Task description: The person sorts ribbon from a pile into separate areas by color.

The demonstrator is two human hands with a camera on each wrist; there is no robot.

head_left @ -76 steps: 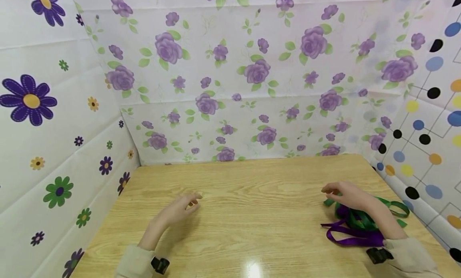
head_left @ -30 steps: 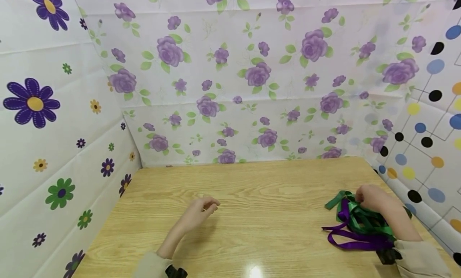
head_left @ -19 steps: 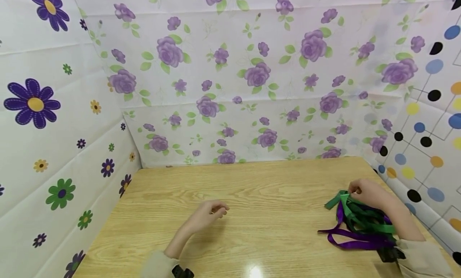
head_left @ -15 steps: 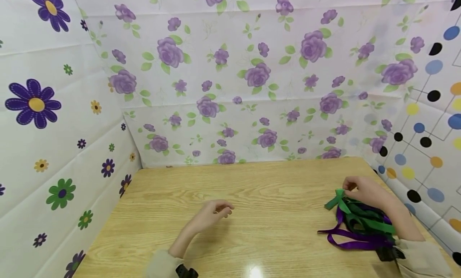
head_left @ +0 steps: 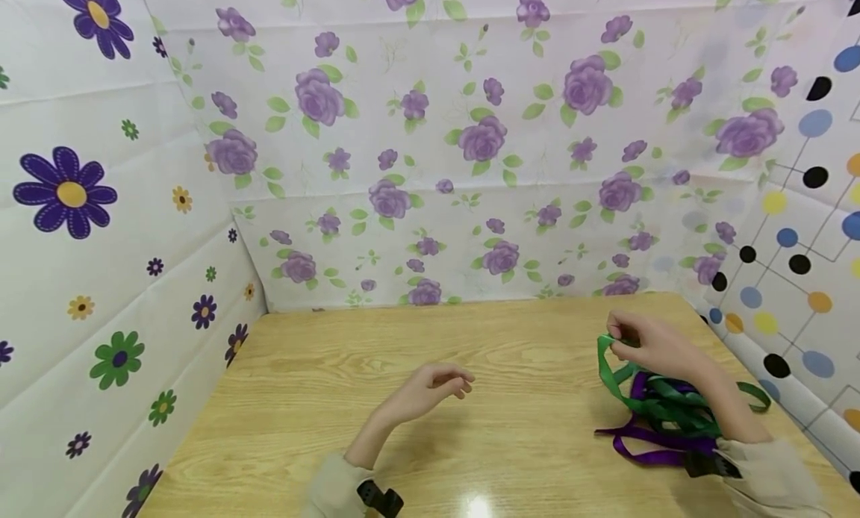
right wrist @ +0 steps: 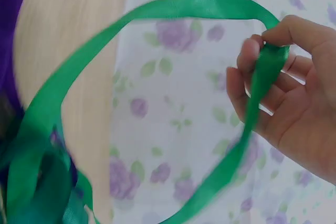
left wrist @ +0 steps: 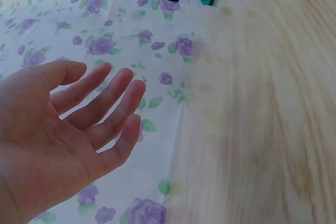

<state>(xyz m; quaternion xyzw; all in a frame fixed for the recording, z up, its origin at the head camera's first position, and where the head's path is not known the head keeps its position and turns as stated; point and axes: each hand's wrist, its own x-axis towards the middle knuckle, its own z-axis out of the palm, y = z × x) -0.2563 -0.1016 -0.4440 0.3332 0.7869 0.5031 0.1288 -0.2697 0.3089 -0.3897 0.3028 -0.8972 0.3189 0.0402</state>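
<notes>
My right hand (head_left: 655, 346) pinches a green ribbon (head_left: 607, 369) between thumb and fingertips, above the table. In the right wrist view the green ribbon (right wrist: 205, 3) makes a wide loop from the right hand (right wrist: 294, 82) down to the pile. Below and beside that hand lies the tangled heap of green ribbon (head_left: 672, 410) with a purple ribbon (head_left: 648, 454) along its near side. My left hand (head_left: 430, 391) hovers over the middle of the table with loosely bent fingers and holds nothing. In the left wrist view the left hand (left wrist: 79, 124) shows its bare palm.
The wooden table (head_left: 322, 354) spans the view. A cloth with purple roses (head_left: 484, 137) hangs behind it, a flowered cloth (head_left: 121, 249) on the left, a dotted cloth (head_left: 799, 279) on the right. Dark devices sit on both wrists.
The right hand reached into the heap, took hold of the green ribbon, then lifted it up and left. The left hand drifted right toward the table's middle.
</notes>
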